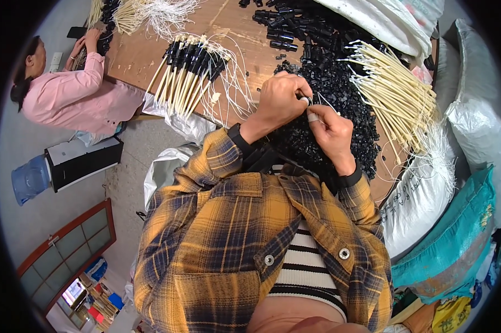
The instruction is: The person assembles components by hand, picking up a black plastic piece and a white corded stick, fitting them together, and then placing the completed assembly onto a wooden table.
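My left hand (282,99) and my right hand (332,132) meet fingertip to fingertip above a heap of small black plastic pieces (339,91). Both are closed in a pinch. Whatever lies between the fingers is too small and covered to name. A thin white cord shows just beside the fingertips. White wrapping shows on a digit of my right hand. To the left on the table lies a bundle of cream rods with black sleeves (194,62), trailing white cords. Right of the heap is a bundle of plain cream rods (397,100) with white strings.
Larger black tubular parts (283,33) lie behind the heap on the brown wooden table (220,19). A co-worker in a pink shirt (67,102) sits at the far left. White sacks (477,105) and a teal sack (455,238) crowd the right side.
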A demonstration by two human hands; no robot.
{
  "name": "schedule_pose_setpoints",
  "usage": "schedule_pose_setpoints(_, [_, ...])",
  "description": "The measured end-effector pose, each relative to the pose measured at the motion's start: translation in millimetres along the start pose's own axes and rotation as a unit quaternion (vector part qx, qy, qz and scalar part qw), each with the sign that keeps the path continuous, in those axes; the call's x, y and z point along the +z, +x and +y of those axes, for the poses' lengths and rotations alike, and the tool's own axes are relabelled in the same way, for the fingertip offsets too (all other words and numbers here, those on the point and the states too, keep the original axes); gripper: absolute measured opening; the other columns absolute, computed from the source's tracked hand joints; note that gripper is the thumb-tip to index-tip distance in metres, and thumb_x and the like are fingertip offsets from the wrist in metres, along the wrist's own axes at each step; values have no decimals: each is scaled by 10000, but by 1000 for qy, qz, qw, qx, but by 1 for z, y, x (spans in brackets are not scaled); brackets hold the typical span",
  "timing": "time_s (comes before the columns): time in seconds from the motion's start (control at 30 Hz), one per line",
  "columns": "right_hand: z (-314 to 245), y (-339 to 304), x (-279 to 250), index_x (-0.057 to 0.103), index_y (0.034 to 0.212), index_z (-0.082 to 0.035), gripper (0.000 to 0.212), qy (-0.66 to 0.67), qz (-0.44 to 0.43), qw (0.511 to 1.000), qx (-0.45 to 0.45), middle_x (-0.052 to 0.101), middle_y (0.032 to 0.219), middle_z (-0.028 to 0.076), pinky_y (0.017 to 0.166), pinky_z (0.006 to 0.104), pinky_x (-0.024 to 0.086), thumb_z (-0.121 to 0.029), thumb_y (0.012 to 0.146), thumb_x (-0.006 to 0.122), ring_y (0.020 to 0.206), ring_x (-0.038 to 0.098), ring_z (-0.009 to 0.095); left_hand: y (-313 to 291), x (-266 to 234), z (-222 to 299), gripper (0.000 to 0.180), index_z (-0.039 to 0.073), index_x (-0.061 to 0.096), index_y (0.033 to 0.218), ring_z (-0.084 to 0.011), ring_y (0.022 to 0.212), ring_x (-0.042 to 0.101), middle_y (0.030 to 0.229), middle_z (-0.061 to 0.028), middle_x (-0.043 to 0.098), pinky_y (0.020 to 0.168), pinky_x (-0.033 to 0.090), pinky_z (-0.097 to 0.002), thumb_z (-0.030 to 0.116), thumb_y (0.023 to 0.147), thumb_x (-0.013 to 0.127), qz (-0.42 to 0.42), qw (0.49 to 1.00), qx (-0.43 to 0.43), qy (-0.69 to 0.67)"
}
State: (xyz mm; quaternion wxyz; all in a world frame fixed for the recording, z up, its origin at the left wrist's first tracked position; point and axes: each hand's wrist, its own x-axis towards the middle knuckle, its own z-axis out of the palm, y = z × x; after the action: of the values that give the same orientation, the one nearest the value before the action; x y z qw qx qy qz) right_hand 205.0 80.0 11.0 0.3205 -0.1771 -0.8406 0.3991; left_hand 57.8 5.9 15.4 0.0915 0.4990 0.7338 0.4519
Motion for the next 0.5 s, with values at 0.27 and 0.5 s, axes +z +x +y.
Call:
schedule_pose_setpoints(0.27, [-2, 5, 1, 596, 847, -75, 181, -53, 52, 992, 104, 484, 514, 16, 423, 267, 392, -97, 771, 759, 430, 476, 114, 8, 4, -1, 66, 74, 626, 635, -281, 682, 583, 649, -80, 610, 583, 474, -374, 27, 588, 630, 58, 996, 54, 38])
schedule_pose_setpoints(0.5, [1, 8, -1, 609, 835, -53, 144, -61, 40, 984, 162, 449, 548, -55, 424, 206, 294, -102, 810, 742, 466, 346, 38, 11, -1, 2, 136, 62, 656, 726, -283, 715, 594, 702, -72, 629, 589, 480, -376, 43, 593, 632, 85, 991, 88, 54])
